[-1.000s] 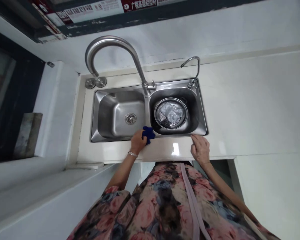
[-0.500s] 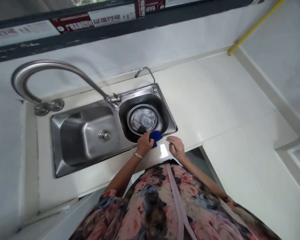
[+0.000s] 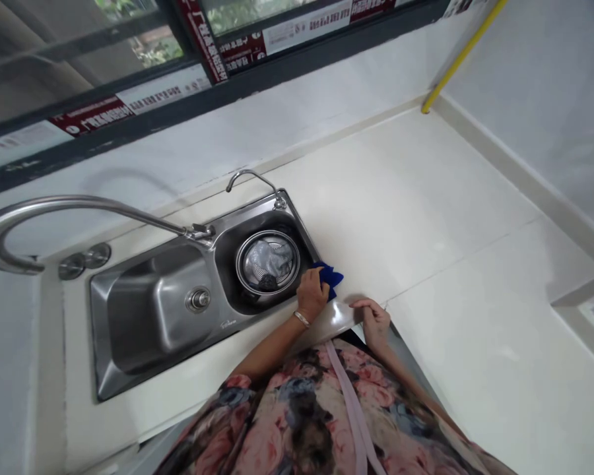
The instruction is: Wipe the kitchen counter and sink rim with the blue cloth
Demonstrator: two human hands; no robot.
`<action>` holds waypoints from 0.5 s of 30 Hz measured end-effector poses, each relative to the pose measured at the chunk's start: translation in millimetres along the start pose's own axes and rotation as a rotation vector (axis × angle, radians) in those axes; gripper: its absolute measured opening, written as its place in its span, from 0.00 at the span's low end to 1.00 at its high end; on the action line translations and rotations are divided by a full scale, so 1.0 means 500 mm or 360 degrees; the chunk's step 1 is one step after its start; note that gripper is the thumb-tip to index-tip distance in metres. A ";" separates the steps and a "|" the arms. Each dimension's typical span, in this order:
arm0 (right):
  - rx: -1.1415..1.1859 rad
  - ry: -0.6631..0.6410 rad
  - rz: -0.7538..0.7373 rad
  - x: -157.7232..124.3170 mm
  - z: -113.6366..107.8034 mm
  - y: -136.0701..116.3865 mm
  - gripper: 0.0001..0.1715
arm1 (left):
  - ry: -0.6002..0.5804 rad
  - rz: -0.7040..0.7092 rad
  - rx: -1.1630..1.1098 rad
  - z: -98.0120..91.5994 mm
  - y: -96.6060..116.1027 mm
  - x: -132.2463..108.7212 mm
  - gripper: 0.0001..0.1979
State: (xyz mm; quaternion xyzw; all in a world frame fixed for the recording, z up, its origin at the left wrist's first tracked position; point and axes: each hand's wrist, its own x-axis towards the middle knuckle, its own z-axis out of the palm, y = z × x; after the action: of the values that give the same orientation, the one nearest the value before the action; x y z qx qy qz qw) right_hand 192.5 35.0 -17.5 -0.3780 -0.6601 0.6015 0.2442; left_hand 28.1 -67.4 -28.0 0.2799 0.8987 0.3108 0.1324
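My left hand (image 3: 312, 293), with a bracelet at its wrist, is closed around a bunched blue cloth (image 3: 330, 277). It presses the cloth on the white countertop (image 3: 400, 218), at the near right corner of the double sink (image 3: 218, 322). To its right, my right hand (image 3: 373, 323) has its fingers bent at the counter's front edge and seems to grip it. A round metal colander (image 3: 297, 264) stands in the right basin, holding a wet grey cloth (image 3: 270, 257) and a dark scrubber-like lump (image 3: 267, 282).
A tall curved faucet (image 3: 79, 203) arches over the left side, with a small spout (image 3: 250, 173) behind the right basin. Two round metal covers (image 3: 85, 260) sit at the back left. A yellow pipe (image 3: 460, 59) runs down the far wall, beside the window.
The camera view has shifted right and up. My left hand has moved the blue cloth rightward along the counter by the sink corner. My right hand has also slid right along the edge.
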 end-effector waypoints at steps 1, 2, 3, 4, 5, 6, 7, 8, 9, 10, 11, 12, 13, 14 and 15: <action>0.0020 -0.0011 0.0026 0.005 -0.004 0.000 0.17 | 0.0041 -0.0031 -0.0020 0.007 0.006 0.005 0.22; 0.0043 -0.0023 0.0044 0.011 -0.007 0.000 0.17 | 0.0094 -0.0088 -0.0065 0.013 0.009 0.011 0.22; 0.0066 -0.0028 0.0059 0.017 -0.009 -0.001 0.17 | 0.0154 -0.0169 -0.0125 0.020 0.010 0.018 0.21; 0.0086 -0.0019 0.0076 0.024 -0.011 -0.002 0.17 | 0.0217 -0.0261 -0.0184 0.026 0.010 0.028 0.21; 0.0102 -0.0008 0.0096 0.031 -0.013 -0.004 0.16 | 0.0275 -0.0354 -0.0229 0.033 0.007 0.041 0.20; 0.0110 0.0004 0.0116 0.038 -0.015 -0.005 0.16 | 0.0326 -0.0436 -0.0249 0.039 0.004 0.055 0.21; 0.0109 0.0011 0.0133 0.044 -0.017 -0.006 0.16 | 0.0373 -0.0502 -0.0250 0.046 0.000 0.070 0.21; 0.0098 0.0014 0.0146 0.050 -0.020 -0.006 0.15 | 0.0415 -0.0549 -0.0240 0.051 -0.005 0.086 0.22; 0.0084 0.0006 0.0153 0.053 -0.025 -0.006 0.15 | 0.0451 -0.0579 -0.0229 0.055 -0.010 0.103 0.23; 0.0070 -0.0001 0.0158 0.055 -0.029 -0.006 0.16 | 0.0487 -0.0601 -0.0225 0.057 -0.015 0.121 0.23; 0.0059 0.0006 0.0164 0.055 -0.035 -0.006 0.16 | 0.0522 -0.0615 -0.0224 0.057 -0.020 0.139 0.24; 0.0054 0.0029 0.0176 0.052 -0.039 -0.006 0.16 | 0.0551 -0.0617 -0.0226 0.055 -0.025 0.157 0.24; 0.0055 0.0068 0.0194 0.047 -0.044 -0.005 0.15 | 0.0575 -0.0611 -0.0229 0.051 -0.031 0.177 0.24; 0.0062 0.0114 0.0216 0.038 -0.047 -0.004 0.15 | 0.0594 -0.0600 -0.0233 0.045 -0.038 0.198 0.24; 0.0079 0.0167 0.0243 0.026 -0.049 -0.002 0.14 | 0.0610 -0.0587 -0.0237 0.037 -0.045 0.221 0.24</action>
State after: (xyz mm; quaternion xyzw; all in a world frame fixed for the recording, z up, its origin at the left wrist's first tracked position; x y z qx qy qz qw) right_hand 203.4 60.3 -14.6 -0.4521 -0.6006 0.6138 0.2412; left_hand -63.1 -8.3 -63.8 0.0372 0.9178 0.3939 0.0344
